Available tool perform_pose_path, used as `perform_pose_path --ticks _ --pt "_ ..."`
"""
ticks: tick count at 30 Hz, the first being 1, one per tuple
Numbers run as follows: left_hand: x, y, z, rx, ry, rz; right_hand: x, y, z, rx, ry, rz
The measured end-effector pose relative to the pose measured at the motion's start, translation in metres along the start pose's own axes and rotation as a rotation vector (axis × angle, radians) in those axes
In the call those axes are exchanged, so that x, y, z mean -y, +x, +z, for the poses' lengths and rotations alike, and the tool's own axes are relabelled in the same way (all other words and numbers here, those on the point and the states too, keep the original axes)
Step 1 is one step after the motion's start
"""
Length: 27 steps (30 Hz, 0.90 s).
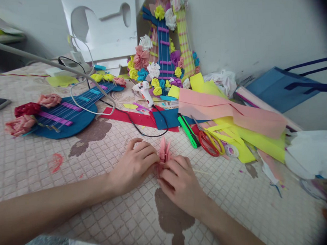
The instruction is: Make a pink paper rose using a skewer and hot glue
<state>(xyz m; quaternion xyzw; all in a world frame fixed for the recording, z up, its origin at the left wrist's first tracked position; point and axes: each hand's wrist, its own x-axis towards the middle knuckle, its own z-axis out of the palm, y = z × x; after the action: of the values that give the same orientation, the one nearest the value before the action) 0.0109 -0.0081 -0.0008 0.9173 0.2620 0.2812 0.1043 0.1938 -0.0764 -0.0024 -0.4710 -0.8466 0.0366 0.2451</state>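
My left hand (135, 166) and my right hand (180, 182) meet at the middle of the quilted mat (101, 182). Both pinch a small folded pink paper piece (164, 153) that sticks up between the fingertips. The fingers of both hands are curled and pressed onto the paper's base. A thin wooden stick (201, 171) lies just right of my right hand.
Red-and-yellow scissors (209, 140) and a green cutter (188, 130) lie beyond my hands, beside pink and yellow paper sheets (233, 116). A white glue gun (145, 91) with a black cord stands behind. A blue felt guitar with paper roses (63, 113) lies at the left, another leans against the wall.
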Motion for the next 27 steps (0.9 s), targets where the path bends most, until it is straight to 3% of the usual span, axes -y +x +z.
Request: perform_pose_path --ticks 6,16,27 --pt "-0.0005 -0.0004 -0.0007 0.029 0.001 -0.005 -0.0029 0.0030 -0.0043 -0.138 0.049 0.124" --pt "-0.0038 -0.0039 -0.0006 0.033 0.017 0.003 -0.0031 0.0020 0.0019 -0.057 0.007 0.164" --pt "-0.0035 -0.0038 -0.0032 0.013 0.023 0.033 -0.0016 0.0045 -0.0015 0.000 -0.039 0.114"
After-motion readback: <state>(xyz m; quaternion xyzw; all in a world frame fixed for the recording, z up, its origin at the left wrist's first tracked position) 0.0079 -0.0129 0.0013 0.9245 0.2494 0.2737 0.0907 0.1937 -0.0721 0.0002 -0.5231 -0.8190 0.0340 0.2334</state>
